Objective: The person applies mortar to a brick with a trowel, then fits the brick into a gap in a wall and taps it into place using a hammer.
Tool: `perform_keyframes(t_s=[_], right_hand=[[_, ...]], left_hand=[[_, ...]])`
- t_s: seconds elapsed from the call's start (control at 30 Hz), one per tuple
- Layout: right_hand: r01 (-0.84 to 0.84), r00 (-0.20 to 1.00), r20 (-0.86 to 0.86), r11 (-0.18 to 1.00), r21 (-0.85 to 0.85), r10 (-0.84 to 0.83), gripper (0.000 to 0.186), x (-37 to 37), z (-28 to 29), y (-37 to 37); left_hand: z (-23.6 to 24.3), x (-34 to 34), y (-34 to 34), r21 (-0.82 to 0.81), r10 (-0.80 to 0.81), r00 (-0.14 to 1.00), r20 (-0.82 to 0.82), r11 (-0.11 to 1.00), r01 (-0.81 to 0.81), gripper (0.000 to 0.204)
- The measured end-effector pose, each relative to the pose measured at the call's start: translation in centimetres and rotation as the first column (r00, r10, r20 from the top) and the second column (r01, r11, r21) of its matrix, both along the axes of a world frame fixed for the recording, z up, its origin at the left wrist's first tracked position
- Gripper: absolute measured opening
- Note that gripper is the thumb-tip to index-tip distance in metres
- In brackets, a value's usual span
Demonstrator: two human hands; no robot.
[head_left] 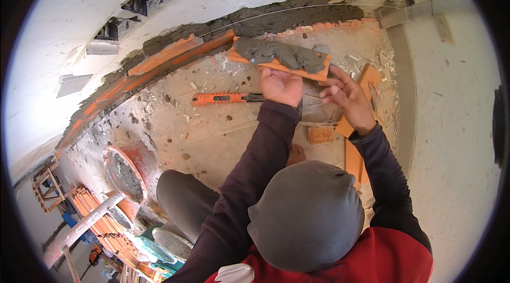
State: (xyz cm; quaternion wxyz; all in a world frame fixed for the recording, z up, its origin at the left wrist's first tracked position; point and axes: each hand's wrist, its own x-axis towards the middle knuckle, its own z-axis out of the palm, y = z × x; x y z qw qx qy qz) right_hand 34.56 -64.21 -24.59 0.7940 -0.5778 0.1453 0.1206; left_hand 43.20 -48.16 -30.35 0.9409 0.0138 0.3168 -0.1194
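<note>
An orange clay tile strip (321, 75), its top coated with wet grey mortar (287, 54), is raised in front of the wall base. My left hand (281, 86) is turned palm up and grips it from below; its fingertips are hidden under the strip. Close to the strip's right end is my right hand (348, 97), fingers loosely bent and apart, the foremost ones at the corner. Whether they bear any weight I cannot make out. On the floor left of my left wrist lies an orange and black utility knife (226, 98).
Orange strips (167, 56) line the curved wall base with dark mortar behind. A taut line (287, 14) crosses above. More orange pieces (369, 78) and a small block (321, 135) lie at right. A bucket (139, 169) of grey mix stands at left, near stacked tiles (101, 214).
</note>
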Motion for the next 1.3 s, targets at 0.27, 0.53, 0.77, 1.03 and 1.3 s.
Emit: perform_keyframes(t_s=[0.27,0.53,0.77,1.03,1.3], right_hand=[[0.276,0.958,-0.065,0.959,-0.068,-0.28,0.039,4.1,-3.7,-1.1],[0.342,0.934,-0.081,0.937,-0.078,-0.348,0.036,8.9,-4.9,-4.1],[0.238,0.958,-0.139,0.966,-0.105,-0.251,0.029,12.4,-5.8,-5.6],[0.072,0.962,-0.259,0.994,-0.082,-0.092,0.024,15.7,-6.0,-8.0],[0.065,0.946,-0.31,0.993,-0.094,-0.091,0.025,16.3,-6.7,-8.8]], left_hand=[[-0.1,1.2,-2.6,0.034,0.005,0.994,-0.105,0.999,-0.002,0.034],[-1.9,3.8,-3.8,-0.016,0.036,0.997,-0.063,0.999,-0.037,0.037],[-2.1,6.0,-3.9,0.07,0.07,0.991,-0.114,0.996,-0.062,0.036],[-0.9,6.5,-3.8,0.111,0.086,0.989,-0.118,0.991,-0.073,0.042],[-0.6,7.9,0.4,0.636,0.123,0.983,-0.137,0.772,-0.008,0.04]])
